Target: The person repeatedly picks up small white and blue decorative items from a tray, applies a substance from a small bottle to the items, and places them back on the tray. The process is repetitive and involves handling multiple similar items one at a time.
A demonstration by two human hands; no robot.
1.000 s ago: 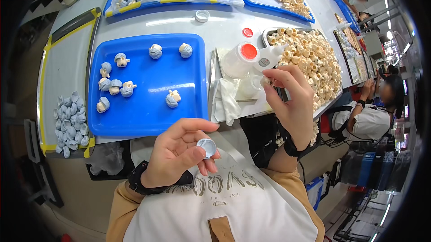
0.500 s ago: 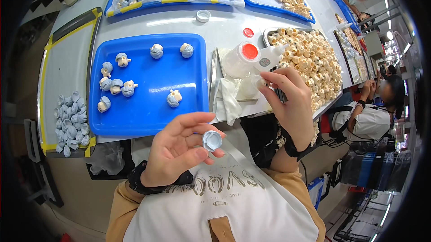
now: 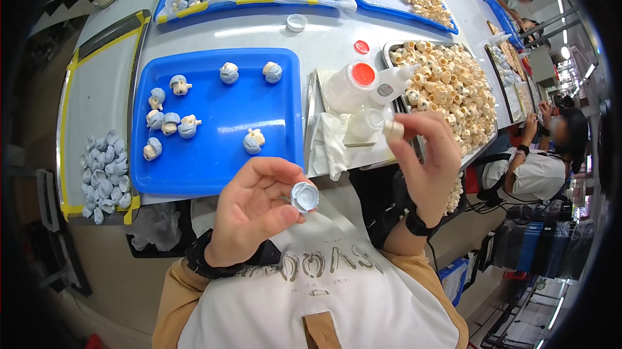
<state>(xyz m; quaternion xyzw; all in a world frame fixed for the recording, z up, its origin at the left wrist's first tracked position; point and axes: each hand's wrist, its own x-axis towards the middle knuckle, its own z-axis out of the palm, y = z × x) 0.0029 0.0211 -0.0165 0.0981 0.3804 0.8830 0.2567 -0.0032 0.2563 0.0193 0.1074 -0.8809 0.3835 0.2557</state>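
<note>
The left hand point(image 3: 249, 216) is held up in front of the near right corner of the blue tray point(image 3: 220, 164), its palm turned inward and partly upward. Its fingers curl loosely toward the right, and the thumb, lying on the side nearer the body, pinches a pale blue cap point(image 3: 304, 197) against them. The cap's hollow side is turned up toward the face. The forearm, in a beige sleeve point(image 3: 170, 303), slants in from below, with a black band point(image 3: 201, 255) around the wrist.

The right hand point(image 3: 427, 154) is raised to the right of the blue tray, well apart from it. The back of the hand faces outward, with the index finger reaching left and the thumb beneath it. Between their tips they pinch a small cream piece point(image 3: 392, 129), blurred, close to a clear cup point(image 3: 367, 123). The other fingers are bent in behind the index.

Nine blue-and-cream pieces point(image 3: 189, 127) lie inside the blue tray. Just right of it is a crumpled white cloth point(image 3: 332, 145); beyond that stands a red-topped jar point(image 3: 343, 90), and farther right is a heap of cream pieces point(image 3: 453, 93). Left of the blue tray lies a pile of pale blue shells point(image 3: 103, 177).
</note>
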